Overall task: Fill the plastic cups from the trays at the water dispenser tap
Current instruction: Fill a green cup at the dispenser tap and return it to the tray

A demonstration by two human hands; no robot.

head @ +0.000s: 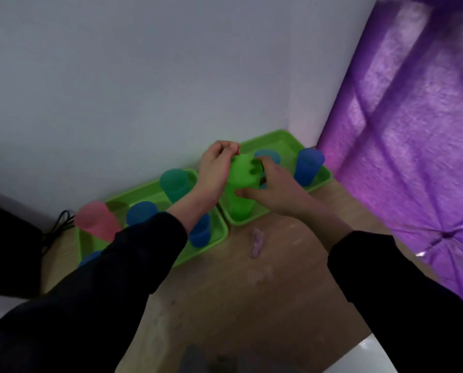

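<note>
The green cup (239, 200) stands upright, its long axis vertical, in the right tray (278, 141). The left hand (214, 168) pinches its top; the right hand (276, 189) grips its side.

The person wears long, plain black sleeves. The left sleeve (111, 267) and the right sleeve (391, 286) end just above the wrists, leaving the left grip (214, 168) and the right grip (277, 191) bare.
</note>
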